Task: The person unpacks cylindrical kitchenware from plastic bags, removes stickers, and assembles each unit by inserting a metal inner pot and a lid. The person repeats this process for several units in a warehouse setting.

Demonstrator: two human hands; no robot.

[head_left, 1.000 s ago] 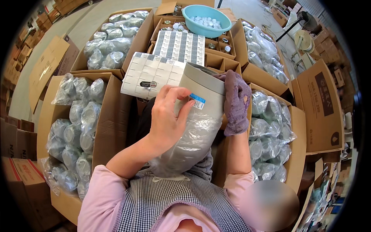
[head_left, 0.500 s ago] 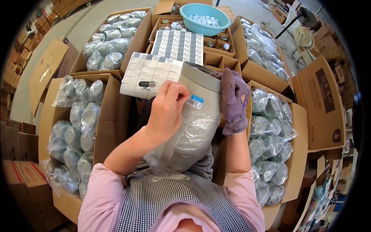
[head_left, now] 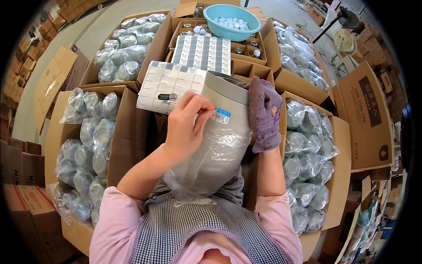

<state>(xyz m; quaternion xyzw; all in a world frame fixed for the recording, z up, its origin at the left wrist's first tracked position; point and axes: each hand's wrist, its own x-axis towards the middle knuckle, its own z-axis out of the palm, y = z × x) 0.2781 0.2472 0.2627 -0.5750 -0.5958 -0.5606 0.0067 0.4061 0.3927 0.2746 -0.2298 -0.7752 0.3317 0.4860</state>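
My right hand [head_left: 265,115], in a worn purple-grey glove, grips the rim of a grey cylindrical container [head_left: 226,94], its fingers closed over the upper right edge. The container leans above my lap, its lower part covered by a clear plastic bag [head_left: 206,156]. A small blue-and-white barcode label [head_left: 221,116] lies on the container's side, just above the bag's edge. My bare left hand [head_left: 187,125] pinches at the label's left edge with thumb and forefinger. Beyond that hand are a mostly peeled white label sheet [head_left: 154,83] and a fuller label sheet [head_left: 202,50].
Open cartons of plastic-wrapped containers stand at left [head_left: 127,132] and right [head_left: 338,176], with further cartons behind them. A light-blue basin [head_left: 232,33] of small white caps rests on a divided carton [head_left: 263,55] of bottles. Upright carton flaps [head_left: 367,119] rise at far right.
My left hand's fingers have loosened slightly at the label's edge. The container and my right hand are nearly where they were.
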